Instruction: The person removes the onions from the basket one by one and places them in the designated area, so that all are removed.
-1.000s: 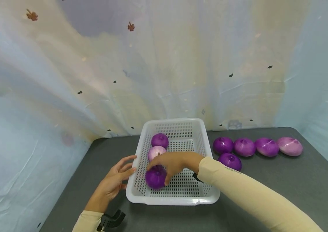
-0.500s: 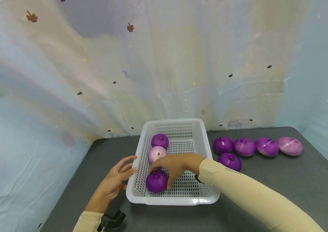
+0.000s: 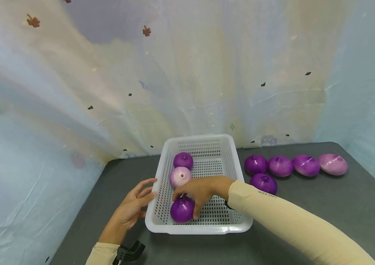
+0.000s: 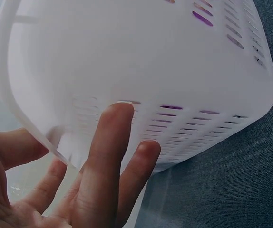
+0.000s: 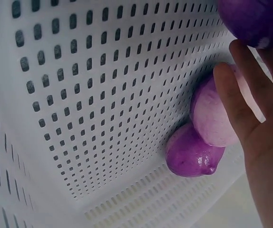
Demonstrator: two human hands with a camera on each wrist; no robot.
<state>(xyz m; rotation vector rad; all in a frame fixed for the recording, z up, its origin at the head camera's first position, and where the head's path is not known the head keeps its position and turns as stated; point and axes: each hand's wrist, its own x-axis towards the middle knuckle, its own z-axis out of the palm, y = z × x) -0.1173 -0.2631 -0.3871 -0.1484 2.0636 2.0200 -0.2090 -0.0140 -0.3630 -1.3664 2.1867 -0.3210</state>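
My right hand (image 3: 195, 191) reaches into a white slotted plastic basket (image 3: 199, 230) and holds a dark purple onion (image 3: 181, 211) at its near left. The fingers lie at the onion's far side and the thumb at its right; in the right wrist view the fingertips (image 5: 238, 47) touch its skin. Behind it a pale pink-purple onion (image 3: 180, 176) and another purple onion (image 3: 183, 161) form a line along the left wall. My left hand (image 3: 131, 206) grips the basket's left rim, with fingers (image 4: 110, 137) along the outer wall in the left wrist view.
Several more onions lie on the dark grey table (image 3: 310, 206) right of the basket: a row running from a purple onion (image 3: 255, 164) to a pinkish onion (image 3: 332, 164), with one purple onion (image 3: 263, 183) in front. A patterned curtain (image 3: 190, 73) hangs behind the table.
The held onion has shifted a little toward me and to the right, with my right hand following. More of the pale onion shows now. My left hand keeps its place on the rim.
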